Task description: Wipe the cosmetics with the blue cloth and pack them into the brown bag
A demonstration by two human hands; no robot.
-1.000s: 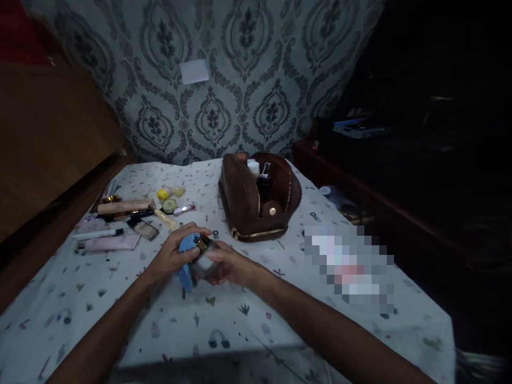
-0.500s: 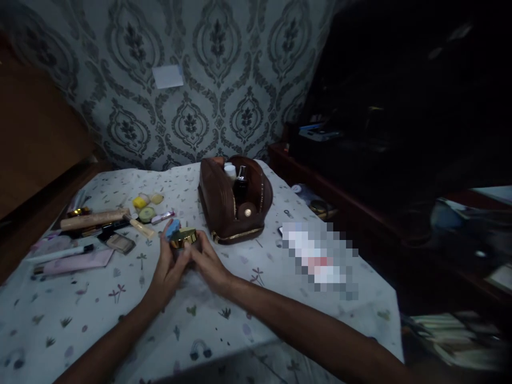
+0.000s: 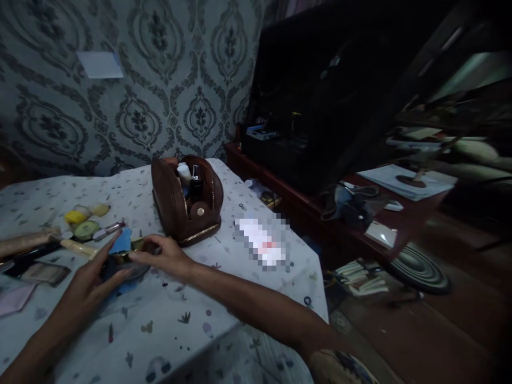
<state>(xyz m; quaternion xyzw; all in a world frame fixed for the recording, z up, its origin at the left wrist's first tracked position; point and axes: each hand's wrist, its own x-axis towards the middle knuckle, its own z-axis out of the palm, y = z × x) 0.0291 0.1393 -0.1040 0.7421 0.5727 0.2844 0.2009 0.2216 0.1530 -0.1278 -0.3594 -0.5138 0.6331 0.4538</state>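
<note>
A small round container with a shiny gold lid (image 3: 120, 258) is between my two hands, low over the left half of the table. My left hand (image 3: 91, 282) curves round its left side, fingers and thumb closed on it. The fingers of my right hand (image 3: 170, 257) pinch the gold part from the right. A light blue piece (image 3: 121, 241) sticks up beside the lid, partly hidden by my left fingers. Whether the lid is loose cannot be made out. Just behind my right hand stands an open brown makeup bag (image 3: 166, 197), with a dark bottle (image 3: 196, 184) and a white-capped bottle (image 3: 184, 173) inside.
Left of my hands lie several cosmetics, among them a compact (image 3: 47, 273), a cream-coloured tube (image 3: 78, 248) and a yellow sponge (image 3: 77, 217). A blurred-out phone (image 3: 262, 242) rests on the patterned tablecloth (image 3: 224, 325) at right. Beyond the table edge is a dark red cabinet (image 3: 296, 213).
The view has swung right, so the table and bag sit further left. Both hands still hold the gold-lidded container; my right fingers have shifted on the lid, and more of the blue piece shows.
</note>
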